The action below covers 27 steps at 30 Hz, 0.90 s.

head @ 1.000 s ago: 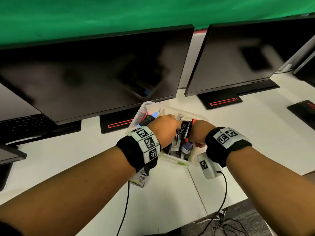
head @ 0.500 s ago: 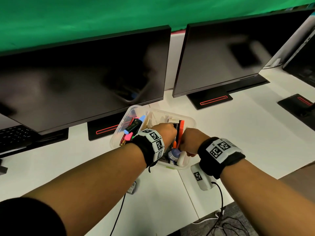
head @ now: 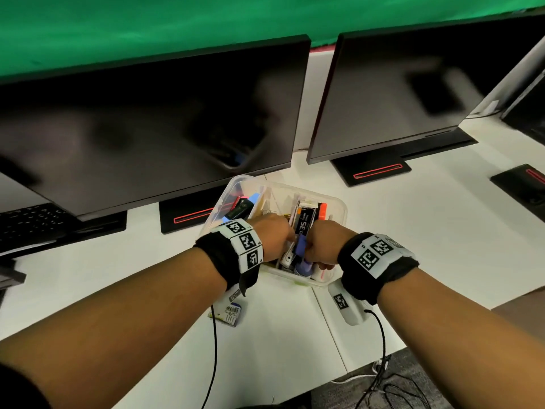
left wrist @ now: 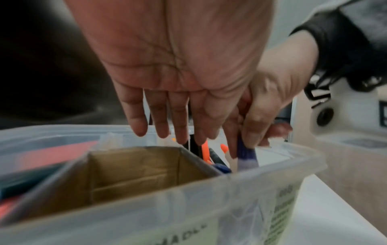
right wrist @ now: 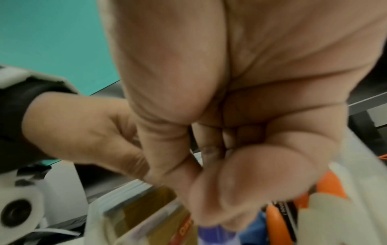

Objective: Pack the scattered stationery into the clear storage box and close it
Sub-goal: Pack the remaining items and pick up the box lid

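honestly I'd keep the left hand (left wrist: 176,66), fingers straight and close together, holding stuff aside while the right hand (head: 321,243), pinching the purple pen (left wrist: 247,157), slides it straight down at the near-right end of the clear box (head: 339,208).

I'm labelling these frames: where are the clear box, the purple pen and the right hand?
Clear box (head: 339,206): head view, far right rim.
Purple pen (left wrist: 247,156): left wrist view, barrel.
Right hand (head: 324,242): head view, back of hand.
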Motion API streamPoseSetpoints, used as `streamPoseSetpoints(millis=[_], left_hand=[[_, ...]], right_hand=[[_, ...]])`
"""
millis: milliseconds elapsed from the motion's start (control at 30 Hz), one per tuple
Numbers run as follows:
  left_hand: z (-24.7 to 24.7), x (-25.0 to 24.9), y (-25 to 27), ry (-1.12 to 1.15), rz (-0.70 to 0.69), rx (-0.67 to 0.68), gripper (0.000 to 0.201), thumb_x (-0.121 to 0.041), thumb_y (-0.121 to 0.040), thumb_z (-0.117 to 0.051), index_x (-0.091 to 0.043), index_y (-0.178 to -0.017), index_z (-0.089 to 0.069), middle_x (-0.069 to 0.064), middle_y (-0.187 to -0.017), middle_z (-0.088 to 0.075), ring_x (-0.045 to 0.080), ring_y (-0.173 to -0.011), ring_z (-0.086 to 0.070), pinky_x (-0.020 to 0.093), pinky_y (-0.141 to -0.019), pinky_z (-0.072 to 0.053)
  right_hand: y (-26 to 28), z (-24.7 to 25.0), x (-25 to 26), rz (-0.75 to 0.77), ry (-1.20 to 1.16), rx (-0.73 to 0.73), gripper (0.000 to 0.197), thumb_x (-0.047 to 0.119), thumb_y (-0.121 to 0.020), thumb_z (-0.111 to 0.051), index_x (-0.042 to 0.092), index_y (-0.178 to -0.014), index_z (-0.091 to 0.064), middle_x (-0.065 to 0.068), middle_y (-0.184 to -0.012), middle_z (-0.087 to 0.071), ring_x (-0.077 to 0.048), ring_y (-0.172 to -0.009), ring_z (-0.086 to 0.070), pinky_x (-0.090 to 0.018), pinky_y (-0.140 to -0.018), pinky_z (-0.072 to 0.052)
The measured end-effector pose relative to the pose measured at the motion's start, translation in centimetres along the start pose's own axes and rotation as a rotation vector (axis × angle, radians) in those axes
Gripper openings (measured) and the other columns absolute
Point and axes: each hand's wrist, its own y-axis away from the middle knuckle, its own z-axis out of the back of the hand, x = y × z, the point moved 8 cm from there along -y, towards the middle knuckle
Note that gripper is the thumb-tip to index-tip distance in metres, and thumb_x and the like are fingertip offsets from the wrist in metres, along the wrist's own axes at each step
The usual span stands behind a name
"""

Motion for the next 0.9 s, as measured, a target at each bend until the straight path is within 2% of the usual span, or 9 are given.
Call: streamPoseSetpoints(millis=[133,267,333,400,467,500,633,733,900], left_hand=[[0.4,1.8,2.2,0.074,-0.010,-0.048,0.024,-0.019,-0.088,-0.051,-0.023,-0.106,-0.067,0.005,-0.106,-0.066,0.026,-0.100,-0.061,0.037,-0.087,-0.052],[0.9,5.7,6.0,0.167,0.052,-0.198,0.028,-0.022,-0.088,-0.052,-0.025,-0.112,-0.066,0.000,-0.117,-0.063,0.020,-0.112,-0.058,0.031,-0.097,-0.046],[0.7,8.4,8.3,0.198,0.118,-0.262,0.028,-0.023,-0.089,-0.052,-0.025,-0.112,-0.066,-0.001,-0.120,-0.063,0.019,-0.115,-0.056,0.030,-0.099,-0.044],[-0.2,11.9,11.1,0.213,0.210,-0.269,0.027,-0.025,-0.091,-0.051,-0.025,-0.115,-0.065,-0.001,-0.123,-0.061,0.018,-0.117,-0.055,0.029,-0.101,-0.042],[-1.9,15.6,13.8,0.227,0.316,-0.226,0.028,-0.027,-0.092,-0.050,-0.026,-0.118,-0.062,-0.003,-0.124,-0.059,0.017,-0.117,-0.054,0.026,-0.101,-0.039],[-2.8,17.2,14.9,0.227,0.366,-0.194,0.029,-0.027,-0.093,-0.050,-0.026,-0.119,-0.062,-0.003,-0.124,-0.059,0.017,-0.116,-0.054,0.025,-0.099,-0.038],[-7.3,22.0,19.0,0.246,0.511,-0.043,0.031,-0.028,-0.093,-0.052,-0.023,-0.122,-0.059,0.000,-0.126,-0.059,0.017,-0.114,-0.055,0.024,-0.098,-0.038],[-10.9,24.2,21.0,0.266,0.580,0.108,0.035,-0.026,-0.092,-0.055,-0.019,-0.126,-0.056,0.002,-0.128,-0.058,0.018,-0.119,-0.053,0.024,-0.100,-0.037],[-15.9,24.5,22.6,0.207,0.552,0.333,0.041,-0.023,-0.087,-0.063,-0.015,-0.127,-0.055,0.006,-0.128,-0.057,0.020,-0.121,-0.051,0.025,-0.100,-0.036]], right_hand=[[-0.5,-0.5,2.5,0.010,0.229,0.002,0.010,0.013,-0.075,-0.068,0.004,-0.072,-0.065,-0.003,-0.059,-0.050,-0.020,-0.057,-0.052,-0.022,-0.045,-0.037],[-0.8,-1.3,3.8,0.005,0.333,0.051,0.027,0.014,-0.080,-0.065,-0.001,-0.102,-0.068,-0.013,-0.095,-0.066,-0.026,-0.096,-0.066,-0.022,-0.066,-0.044],[-0.7,-1.8,3.8,-0.002,0.358,0.064,0.027,0.017,-0.086,-0.059,-0.001,-0.105,-0.067,-0.014,-0.098,-0.066,-0.027,-0.094,-0.064,-0.022,-0.066,-0.041],[-1.2,-2.5,3.6,-0.013,0.357,0.105,0.021,0.018,-0.088,-0.057,0.003,-0.096,-0.068,-0.007,-0.080,-0.067,-0.023,-0.079,-0.062,-0.020,-0.054,-0.042],[-1.6,-2.4,3.0,-0.053,0.309,0.114,0.020,0.023,-0.085,-0.062,0.013,-0.067,-0.062,0.007,-0.045,-0.060,-0.015,-0.057,-0.056,-0.015,-0.043,-0.039],[-1.7,-2.2,2.6,-0.082,0.295,0.121,0.028,0.028,-0.082,-0.067,0.018,-0.058,-0.055,0.007,-0.038,-0.054,-0.011,-0.052,-0.052,-0.017,-0.045,-0.039],[-1.3,0.8,5.2,-0.082,0.365,-0.026,0.030,0.044,-0.079,-0.064,0.017,-0.069,-0.061,0.001,-0.066,-0.056,-0.019,-0.070,-0.056,-0.027,-0.065,-0.043],[0.3,2.3,10.7,0.027,0.255,-0.190,0.033,0.043,-0.087,-0.054,0.014,-0.072,-0.053,-0.005,-0.076,-0.052,-0.023,-0.075,-0.050,-0.028,-0.068,-0.037],[-1.0,-6.2,17.7,0.310,0.235,-0.044,0.013,0.032,-0.085,-0.059,0.020,-0.083,-0.059,-0.003,-0.098,-0.065,-0.021,-0.093,-0.059,-0.027,-0.076,-0.042]])
